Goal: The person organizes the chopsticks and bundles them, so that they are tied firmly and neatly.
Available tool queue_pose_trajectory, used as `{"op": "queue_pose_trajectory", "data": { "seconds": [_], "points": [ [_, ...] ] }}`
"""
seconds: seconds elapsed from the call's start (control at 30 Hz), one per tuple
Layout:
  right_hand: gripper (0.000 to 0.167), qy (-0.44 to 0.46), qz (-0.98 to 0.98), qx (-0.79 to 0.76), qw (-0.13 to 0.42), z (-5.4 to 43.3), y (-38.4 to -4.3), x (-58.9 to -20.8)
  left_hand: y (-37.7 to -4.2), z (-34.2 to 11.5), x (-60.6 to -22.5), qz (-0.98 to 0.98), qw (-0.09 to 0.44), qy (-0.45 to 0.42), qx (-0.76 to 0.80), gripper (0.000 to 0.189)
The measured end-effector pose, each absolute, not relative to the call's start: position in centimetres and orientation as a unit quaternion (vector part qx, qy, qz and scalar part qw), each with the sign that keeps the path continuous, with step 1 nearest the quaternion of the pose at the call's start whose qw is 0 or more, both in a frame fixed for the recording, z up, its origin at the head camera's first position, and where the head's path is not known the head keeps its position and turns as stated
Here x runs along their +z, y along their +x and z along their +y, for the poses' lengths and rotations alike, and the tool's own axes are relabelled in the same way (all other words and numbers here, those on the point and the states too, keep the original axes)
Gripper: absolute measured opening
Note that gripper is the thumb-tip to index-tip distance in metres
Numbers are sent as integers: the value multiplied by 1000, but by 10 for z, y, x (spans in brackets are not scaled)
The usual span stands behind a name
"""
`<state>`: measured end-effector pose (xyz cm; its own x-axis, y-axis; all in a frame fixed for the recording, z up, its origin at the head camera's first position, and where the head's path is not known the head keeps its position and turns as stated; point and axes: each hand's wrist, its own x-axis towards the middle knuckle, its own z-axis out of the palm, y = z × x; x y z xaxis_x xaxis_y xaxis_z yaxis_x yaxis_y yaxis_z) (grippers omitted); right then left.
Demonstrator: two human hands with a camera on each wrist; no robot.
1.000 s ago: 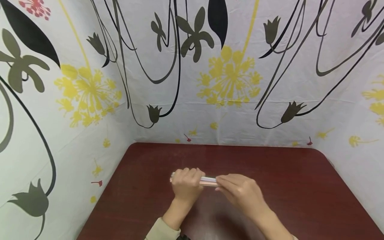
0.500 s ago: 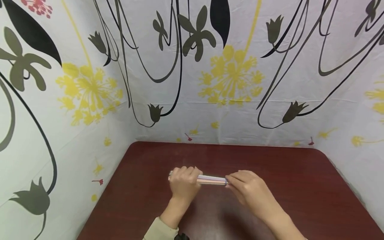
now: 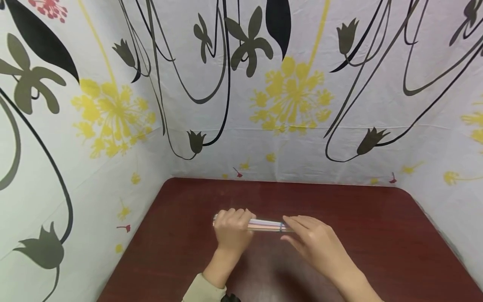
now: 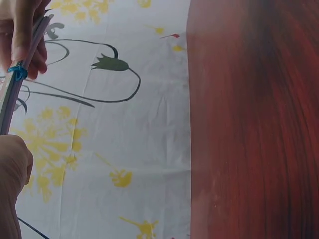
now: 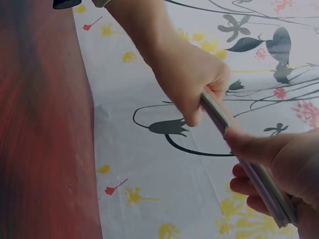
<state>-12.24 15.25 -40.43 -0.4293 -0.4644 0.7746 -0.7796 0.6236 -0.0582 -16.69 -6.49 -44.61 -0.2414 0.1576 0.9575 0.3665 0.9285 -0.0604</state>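
Observation:
A bundle of slim, pastel-coloured sticks (image 3: 266, 225) is held roughly level above the table, spanning both hands. My left hand (image 3: 234, 230) grips one end in a fist, with a short, shiny tip of the bundle poking out on the far left. A blue band (image 4: 18, 73) is looped round the bundle close to my right fingertips. On the other end, my right hand (image 3: 313, 239) has its thumb on one side and its fingers on the other, best seen in the right wrist view. There the free ends of the sticks (image 5: 283, 219) stick out past the right fingers.
Under the hands lies a dark red-brown wooden table (image 3: 188, 197) with rounded far corners. Behind and beside it hangs a white cloth (image 3: 234, 117) printed with flowers and stems. A black strap (image 3: 230, 298) shows near the left sleeve (image 3: 205, 288).
My right hand first slid rightward along the bundle, baring more of it and the blue band. Since then its fingers have spread and moved slightly back over the band. The left hand stays nearly still.

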Motion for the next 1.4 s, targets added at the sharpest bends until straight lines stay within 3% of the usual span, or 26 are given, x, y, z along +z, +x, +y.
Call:
{"op": "queue_pose_trajectory", "data": {
  "seconds": [0.2, 0.37, 0.53, 0.6, 0.73, 0.8, 0.97, 1.17, 1.4],
  "points": [
    [51, 379, -816, 179, 397, 146, -121, -404, -165, -62, -444, -774, 603, -170, -90, 27],
    [29, 387, -829, 162, 370, 129, -120, -404, -159, -50, -442, -767, 604, -205, -68, 37],
    [55, 376, -834, 190, 356, 136, -121, -403, -161, -57, -444, -781, 593, -184, -70, 30],
    [55, 375, -836, 194, 352, 144, -122, -402, -163, -63, -445, -783, 593, -175, -75, 22],
    [22, 381, -838, 190, 341, 150, -123, -401, -165, -69, -446, -782, 594, -169, -83, 22],
    [16, 385, -838, 180, 342, 147, -123, -401, -165, -69, -446, -781, 594, -170, -85, 22],
    [24, 394, -834, 132, 363, 130, -120, -403, -161, -59, -444, -769, 606, -192, -73, 24],
    [41, 374, -847, 149, 347, 125, -120, -403, -159, -58, -443, -778, 594, -191, -71, 22],
    [37, 389, -829, 181, 359, 134, -122, -403, -160, -70, -446, -797, 573, -170, -79, 18]
  ]
}}
